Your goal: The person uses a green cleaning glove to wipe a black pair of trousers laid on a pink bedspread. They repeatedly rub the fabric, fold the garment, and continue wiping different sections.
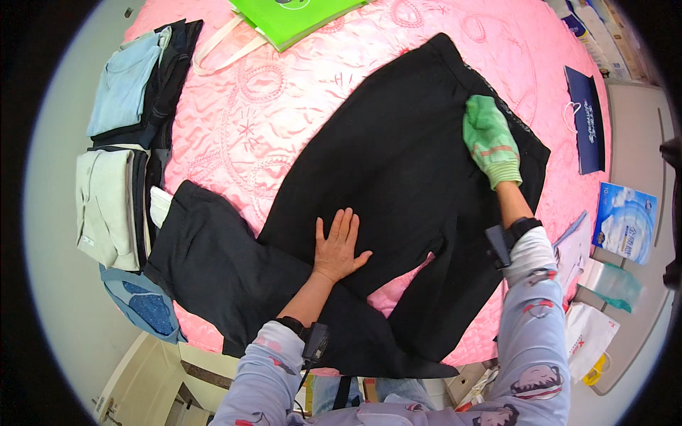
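Black trousers (pixel 394 154) lie spread over a pink quilted bedspread (pixel 224 149), waist at the upper right and legs toward me. My left hand (pixel 338 245) rests flat on them, fingers apart, holding nothing. A green fabric mitt (pixel 490 136) with a ribbed cuff covers my right hand (pixel 487 122), which presses on the trousers just below the waistband. The mitt hides its fingers. More black cloth (pixel 213 255) stretches to the left, ending in a straight band-like edge; whether it is a separate garment I cannot tell.
Folded clothes lie at the left: a light blue top (pixel 128 80), a pale grey garment (pixel 106 207) and a blue one (pixel 144 309). A green bag (pixel 293 18) is at the far side. A dark blue bag (pixel 586 122) and a blue-and-white pack (pixel 626 221) are at right.
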`<action>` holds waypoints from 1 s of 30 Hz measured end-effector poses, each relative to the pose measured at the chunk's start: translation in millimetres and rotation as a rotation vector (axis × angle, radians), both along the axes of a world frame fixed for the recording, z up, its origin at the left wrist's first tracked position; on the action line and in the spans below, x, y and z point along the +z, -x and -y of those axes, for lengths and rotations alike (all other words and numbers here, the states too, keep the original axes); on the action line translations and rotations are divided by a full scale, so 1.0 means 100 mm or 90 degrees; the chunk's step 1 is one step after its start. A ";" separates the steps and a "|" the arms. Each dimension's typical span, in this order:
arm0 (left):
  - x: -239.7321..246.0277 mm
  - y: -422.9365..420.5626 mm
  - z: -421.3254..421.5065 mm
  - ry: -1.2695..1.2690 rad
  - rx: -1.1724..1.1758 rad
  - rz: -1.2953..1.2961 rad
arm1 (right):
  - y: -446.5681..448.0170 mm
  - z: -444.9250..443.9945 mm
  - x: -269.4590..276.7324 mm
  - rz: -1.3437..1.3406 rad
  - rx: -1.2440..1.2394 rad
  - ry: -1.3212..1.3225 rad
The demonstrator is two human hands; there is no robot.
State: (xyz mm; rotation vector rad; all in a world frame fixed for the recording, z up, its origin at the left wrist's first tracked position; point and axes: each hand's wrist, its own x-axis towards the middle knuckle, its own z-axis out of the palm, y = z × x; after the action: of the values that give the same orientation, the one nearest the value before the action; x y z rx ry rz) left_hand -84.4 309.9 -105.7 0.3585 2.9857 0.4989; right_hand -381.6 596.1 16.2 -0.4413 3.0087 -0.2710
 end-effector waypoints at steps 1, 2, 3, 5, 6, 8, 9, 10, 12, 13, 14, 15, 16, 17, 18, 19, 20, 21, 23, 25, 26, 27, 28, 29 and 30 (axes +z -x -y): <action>0.01 0.00 0.00 -0.005 0.007 0.025 | -0.03 -0.01 0.02 0.037 0.047 -0.331; 0.02 0.00 0.00 -0.009 0.001 0.007 | -0.18 0.04 0.09 0.037 -0.008 -0.005; 0.03 0.01 0.00 -0.010 0.001 0.006 | -0.43 0.22 0.13 -0.051 0.070 -0.042; 0.05 0.03 0.01 -0.013 0.006 0.008 | -1.05 0.75 0.16 -0.119 0.242 -0.056; 0.05 0.04 0.02 -0.020 0.006 0.018 | -1.24 0.94 0.14 -0.062 0.355 0.069; 0.05 0.05 0.02 -0.044 0.004 -0.068 | -1.35 1.08 0.08 0.032 0.431 0.205; 0.04 0.05 0.03 -0.027 -0.002 -0.036 | -1.28 1.04 0.04 0.053 0.470 0.176; 0.02 0.05 0.02 -0.013 0.002 -0.022 | -1.09 0.87 0.00 0.078 0.513 0.148; 0.01 0.04 0.02 -0.002 0.001 -0.012 | -0.68 0.37 -0.05 -0.090 0.329 -0.002; 0.00 0.03 0.02 -0.002 -0.004 -0.006 | -0.50 0.08 -0.05 -0.138 0.258 -0.015; 0.01 0.03 0.01 0.007 0.000 -0.019 | -0.38 -0.12 -0.03 -0.155 0.181 -0.069; 0.03 0.03 0.01 0.005 0.001 -0.034 | -0.37 -0.23 -0.01 -0.297 0.184 -0.082; 0.06 0.04 0.00 0.003 0.006 -0.021 | -0.41 -0.29 0.03 -0.240 0.179 -0.183; 0.10 0.05 -0.01 -0.005 0.009 -0.013 | -0.50 -0.30 0.08 -0.210 0.149 -0.302; 0.15 0.06 -0.01 -0.024 0.008 -0.013 | -0.63 -0.23 0.13 -0.066 0.085 -0.319; 0.22 0.07 -0.01 -0.033 0.015 -0.005 | -0.79 -0.10 0.17 -0.085 0.117 -0.302; 0.30 0.07 0.01 -0.057 0.015 -0.014 | -0.94 0.06 0.19 -0.041 0.105 -0.196; 0.39 0.07 0.04 -0.114 0.026 -0.006 | -1.08 0.24 0.21 -0.052 0.131 -0.161; 0.56 0.01 0.18 -0.015 0.132 -0.059 | -1.34 0.61 0.20 -0.231 0.266 -0.286; 0.67 -0.04 0.48 0.085 0.259 -0.022 | -1.61 1.07 0.07 -0.019 0.248 0.130; 0.70 -0.10 0.68 0.056 0.279 0.037 | -1.77 1.33 -0.03 -0.004 0.287 0.191; 0.71 -0.13 0.85 0.030 0.308 0.068 | -1.90 1.58 -0.14 -0.067 0.366 0.154; 0.70 -0.18 0.93 0.027 0.274 0.086 | -2.06 1.90 -0.28 -0.056 0.399 0.208; 0.66 -0.23 0.99 0.109 0.241 0.116 | -2.13 2.15 -0.38 -0.028 0.421 0.253; 0.61 -0.25 1.06 0.059 0.239 0.120 | -2.14 2.32 -0.45 0.015 0.443 0.234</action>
State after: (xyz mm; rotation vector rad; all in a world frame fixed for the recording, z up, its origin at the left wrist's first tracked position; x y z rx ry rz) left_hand -59.5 204.1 -45.2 -0.2496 2.8787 0.3957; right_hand -167.8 364.3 -28.3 -1.4374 2.5594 -0.7430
